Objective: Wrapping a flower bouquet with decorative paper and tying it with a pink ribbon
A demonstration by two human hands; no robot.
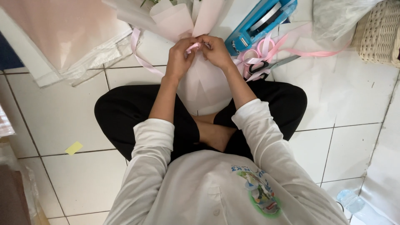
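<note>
I sit cross-legged on a white tiled floor with a bouquet wrapped in pale pink paper (204, 79) lying between my knees. My left hand (180, 56) and my right hand (216, 51) meet at the bouquet's neck, both pinching a pink ribbon (192, 46). A loose tail of the same ribbon (139, 54) trails off to the left over the floor.
Sheets of pink and clear wrapping paper (71, 37) lie at the far left. A blue tape dispenser (260, 21), rolls of pink ribbon (260, 50) and scissors (266, 66) sit right of my hands. A wicker basket (379, 35) stands far right. A yellow paper scrap (73, 148) lies left.
</note>
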